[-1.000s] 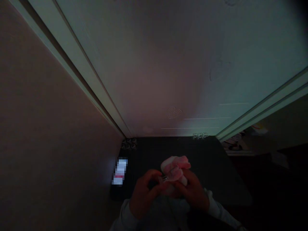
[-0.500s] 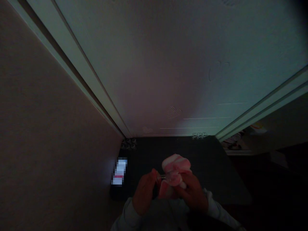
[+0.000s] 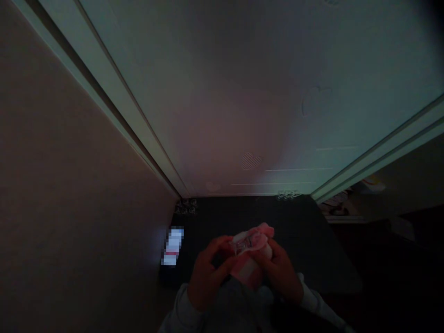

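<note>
The scene is very dim. A small pink and white soft thing (image 3: 250,252), like folded cloth or a packet, sits between both hands low in the middle of the head view. My left hand (image 3: 208,273) pinches its left end with thumb and fingers curled. My right hand (image 3: 281,273) is closed around its right side from below. A small shiny clear piece (image 3: 244,243) shows on top of it, between the thumbs. Both wrists wear pale sleeves.
A dark mat or tabletop (image 3: 305,240) lies under the hands. A lit screen (image 3: 172,246) glows at its left edge. A pale door or panel (image 3: 243,101) rises behind, with a plain wall (image 3: 69,194) to the left and cluttered shelves (image 3: 343,203) at right.
The pink thing has been turned and lowered a little in my hands. My left thumb and fingers have moved up onto its left end. The view has barely shifted.
</note>
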{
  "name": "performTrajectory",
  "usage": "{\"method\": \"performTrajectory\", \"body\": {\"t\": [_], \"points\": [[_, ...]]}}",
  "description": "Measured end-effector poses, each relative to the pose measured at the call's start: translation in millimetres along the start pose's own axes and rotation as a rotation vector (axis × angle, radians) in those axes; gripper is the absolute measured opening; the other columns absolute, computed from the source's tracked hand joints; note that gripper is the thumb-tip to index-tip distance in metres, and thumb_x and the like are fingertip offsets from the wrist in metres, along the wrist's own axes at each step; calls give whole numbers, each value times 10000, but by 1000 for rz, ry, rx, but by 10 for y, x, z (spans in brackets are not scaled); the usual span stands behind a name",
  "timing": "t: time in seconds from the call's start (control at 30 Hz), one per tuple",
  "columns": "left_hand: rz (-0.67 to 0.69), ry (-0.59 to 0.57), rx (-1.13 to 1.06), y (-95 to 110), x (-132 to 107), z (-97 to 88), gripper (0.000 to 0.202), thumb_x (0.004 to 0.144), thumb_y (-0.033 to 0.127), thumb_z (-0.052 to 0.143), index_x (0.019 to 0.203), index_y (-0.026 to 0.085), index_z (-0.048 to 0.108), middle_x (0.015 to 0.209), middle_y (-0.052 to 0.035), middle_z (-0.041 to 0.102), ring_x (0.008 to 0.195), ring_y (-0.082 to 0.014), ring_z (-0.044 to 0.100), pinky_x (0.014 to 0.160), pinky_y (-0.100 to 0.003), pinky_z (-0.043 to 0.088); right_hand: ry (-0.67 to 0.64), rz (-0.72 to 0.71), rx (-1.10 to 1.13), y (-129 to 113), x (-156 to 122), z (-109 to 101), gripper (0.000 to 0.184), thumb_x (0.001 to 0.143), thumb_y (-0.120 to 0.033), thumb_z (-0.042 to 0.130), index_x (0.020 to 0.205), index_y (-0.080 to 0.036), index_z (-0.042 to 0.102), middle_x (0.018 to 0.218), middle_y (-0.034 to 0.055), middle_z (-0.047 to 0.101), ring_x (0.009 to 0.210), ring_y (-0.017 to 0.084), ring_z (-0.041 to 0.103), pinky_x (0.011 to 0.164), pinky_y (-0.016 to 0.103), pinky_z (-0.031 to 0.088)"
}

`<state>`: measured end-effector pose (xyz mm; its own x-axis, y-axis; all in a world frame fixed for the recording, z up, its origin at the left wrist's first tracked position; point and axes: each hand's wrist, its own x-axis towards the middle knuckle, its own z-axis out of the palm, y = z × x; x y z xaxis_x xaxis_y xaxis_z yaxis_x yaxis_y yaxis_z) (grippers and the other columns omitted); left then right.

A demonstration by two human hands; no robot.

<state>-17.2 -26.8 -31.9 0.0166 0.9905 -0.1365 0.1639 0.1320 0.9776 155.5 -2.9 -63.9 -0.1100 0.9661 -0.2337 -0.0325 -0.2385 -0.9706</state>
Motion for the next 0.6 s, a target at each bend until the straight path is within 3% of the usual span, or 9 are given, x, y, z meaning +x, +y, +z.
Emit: {"method": "performTrajectory", "body": {"t": [0.37, 0.5, 0.6], "points": [[14, 3, 5, -28, -10, -7, 264, 737, 234, 610, 998, 191, 609, 747, -3, 660, 745, -179, 587, 716, -264, 433, -70, -89, -105, 11, -11, -15, 223, 691, -304, 646, 866, -167, 671, 822, 48, 697, 713, 197, 615, 624, 269, 491], [-8, -15, 33, -48, -16, -8, 270, 789, 301, 566, 1029, 179, 578, 789, -22, 654, 765, -189, 594, 718, -273, 429, -85, -177, -187, -9, -9, -15, 174, 723, -301, 613, 819, -168, 673, 797, 48, 695, 706, 192, 617, 635, 268, 487], [-19, -39, 37, -29, 2, 8, 250, 839, 381, 496, 950, 172, 578, 775, -22, 621, 732, -178, 566, 676, -263, 419, -91, -280, -277, -32, -5, -11, 151, 745, -291, 582, 768, -171, 670, 760, 51, 694, 683, 188, 618, 629, 271, 485]]}}
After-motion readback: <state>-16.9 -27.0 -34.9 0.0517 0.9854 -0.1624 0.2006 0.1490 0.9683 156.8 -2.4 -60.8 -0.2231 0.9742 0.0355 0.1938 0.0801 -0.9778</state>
